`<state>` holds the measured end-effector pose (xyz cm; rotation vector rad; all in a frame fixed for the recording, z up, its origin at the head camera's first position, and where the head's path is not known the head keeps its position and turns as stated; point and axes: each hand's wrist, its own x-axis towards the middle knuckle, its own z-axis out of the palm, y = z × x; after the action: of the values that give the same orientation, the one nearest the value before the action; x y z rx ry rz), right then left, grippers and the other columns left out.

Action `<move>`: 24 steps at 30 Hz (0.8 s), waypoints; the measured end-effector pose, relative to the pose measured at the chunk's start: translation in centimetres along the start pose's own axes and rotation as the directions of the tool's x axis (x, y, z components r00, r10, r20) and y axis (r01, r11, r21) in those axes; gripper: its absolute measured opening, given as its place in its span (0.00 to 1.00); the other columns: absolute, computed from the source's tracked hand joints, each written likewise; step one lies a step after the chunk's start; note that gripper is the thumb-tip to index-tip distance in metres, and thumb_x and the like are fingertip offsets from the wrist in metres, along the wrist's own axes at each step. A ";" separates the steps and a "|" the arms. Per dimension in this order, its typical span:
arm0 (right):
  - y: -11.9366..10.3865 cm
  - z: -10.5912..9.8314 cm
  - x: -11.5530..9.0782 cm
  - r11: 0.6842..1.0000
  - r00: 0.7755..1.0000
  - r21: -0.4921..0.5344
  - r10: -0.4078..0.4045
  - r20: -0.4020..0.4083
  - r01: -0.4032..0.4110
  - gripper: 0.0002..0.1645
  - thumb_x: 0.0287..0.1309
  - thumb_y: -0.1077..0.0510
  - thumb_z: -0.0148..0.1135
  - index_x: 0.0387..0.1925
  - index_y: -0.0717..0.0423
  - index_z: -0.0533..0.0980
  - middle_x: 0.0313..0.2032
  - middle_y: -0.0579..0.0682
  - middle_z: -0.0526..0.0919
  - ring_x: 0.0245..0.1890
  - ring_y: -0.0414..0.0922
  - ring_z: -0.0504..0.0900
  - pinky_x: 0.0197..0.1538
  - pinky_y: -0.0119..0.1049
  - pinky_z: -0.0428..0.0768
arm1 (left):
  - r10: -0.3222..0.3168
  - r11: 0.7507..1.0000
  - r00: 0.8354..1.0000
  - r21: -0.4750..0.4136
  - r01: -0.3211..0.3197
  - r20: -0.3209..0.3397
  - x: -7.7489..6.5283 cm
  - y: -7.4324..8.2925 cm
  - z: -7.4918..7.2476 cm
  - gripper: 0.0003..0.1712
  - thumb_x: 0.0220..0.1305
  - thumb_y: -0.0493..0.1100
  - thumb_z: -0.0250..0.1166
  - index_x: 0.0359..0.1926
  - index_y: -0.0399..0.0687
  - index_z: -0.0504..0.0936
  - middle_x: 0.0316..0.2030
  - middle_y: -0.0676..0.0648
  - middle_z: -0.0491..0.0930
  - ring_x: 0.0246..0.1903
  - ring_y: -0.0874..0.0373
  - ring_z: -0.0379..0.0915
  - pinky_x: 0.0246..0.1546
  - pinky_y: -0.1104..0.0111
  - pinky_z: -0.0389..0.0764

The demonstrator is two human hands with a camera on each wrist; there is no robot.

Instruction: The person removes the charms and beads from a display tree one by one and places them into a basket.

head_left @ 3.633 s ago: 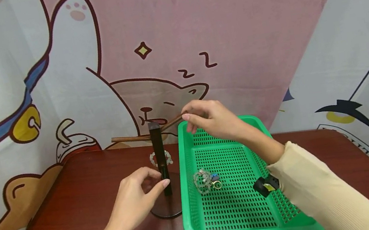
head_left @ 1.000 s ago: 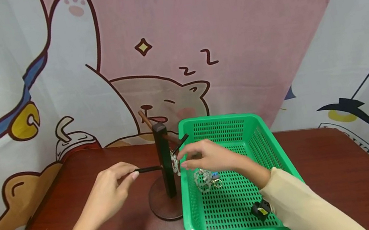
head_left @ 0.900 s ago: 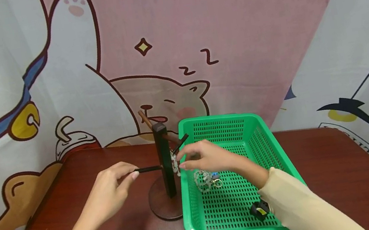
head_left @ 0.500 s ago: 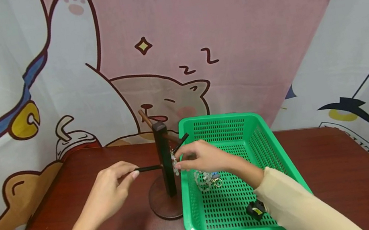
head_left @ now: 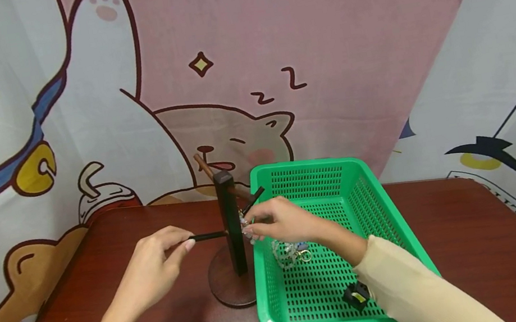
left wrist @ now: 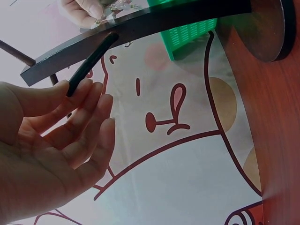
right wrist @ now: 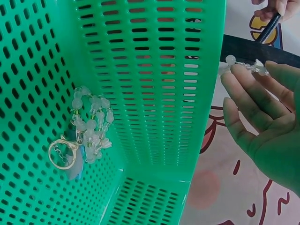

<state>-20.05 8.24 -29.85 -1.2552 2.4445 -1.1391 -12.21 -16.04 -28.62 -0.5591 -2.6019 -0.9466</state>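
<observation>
A dark wooden stand [head_left: 229, 217] with a round base rises beside the basket, and thin pegs stick out from its post. My left hand [head_left: 159, 260] pinches the tip of a black peg [head_left: 209, 236] on the post's left side, between thumb and fingertips. On the other side, my right hand [head_left: 283, 219] pinches a clear beaded bracelet [right wrist: 255, 68] close against the post. The fingers partly hide this bracelet in the head view. Another beaded bracelet [right wrist: 91, 119] lies in the green basket [head_left: 271, 318], together with a keychain [right wrist: 65, 154] that has a gold ring and a bluish charm.
The basket stands directly right of the stand, its left wall near the post. A brown upper peg [head_left: 203, 165] points back and left, and a black peg [head_left: 253, 200] juts out above my right hand. The reddish-brown table [head_left: 456, 242] ends at a cartoon-printed cloth.
The stand has turned since the oldest frame. My left hand went from the post to the black peg; my right came down from an upper peg and now pinches the bracelet.
</observation>
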 end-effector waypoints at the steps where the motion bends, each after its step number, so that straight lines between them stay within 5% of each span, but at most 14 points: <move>1: 0.0 0.0 0.0 1.000 1.000 0.002 -0.005 0.000 0.005 0.09 0.61 0.61 0.55 0.39 0.62 0.78 0.29 0.49 0.83 0.28 0.41 0.80 0.31 0.30 0.76 | -0.001 1.000 1.000 -0.001 0.001 0.000 0.0 0.0 0.0 0.06 0.58 0.31 0.61 0.34 0.38 0.83 0.33 0.48 0.80 0.37 0.53 0.77 0.37 0.57 0.75; 15: -0.4 -1.1 -0.4 0.998 0.999 -0.048 0.037 -0.011 -0.037 0.09 0.63 0.60 0.54 0.36 0.60 0.79 0.26 0.48 0.82 0.25 0.35 0.77 0.27 0.31 0.72 | -0.018 1.000 1.000 -0.009 0.018 -0.007 0.0 -0.1 0.0 0.06 0.58 0.32 0.61 0.34 0.39 0.84 0.33 0.50 0.81 0.37 0.54 0.76 0.37 0.58 0.75; 24: -0.4 -1.6 -0.6 0.999 0.999 -0.028 0.035 -0.013 -0.035 0.09 0.63 0.62 0.53 0.37 0.60 0.78 0.26 0.52 0.81 0.24 0.35 0.77 0.24 0.30 0.68 | -0.100 0.995 0.995 -0.027 0.100 -0.014 -0.2 -0.1 0.1 0.07 0.59 0.35 0.61 0.37 0.40 0.83 0.35 0.48 0.81 0.41 0.51 0.76 0.41 0.54 0.74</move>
<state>-20.18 9.49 -28.59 -1.2118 2.4898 -1.1114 -12.15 -16.12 -28.83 -0.4292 -2.6283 -1.0129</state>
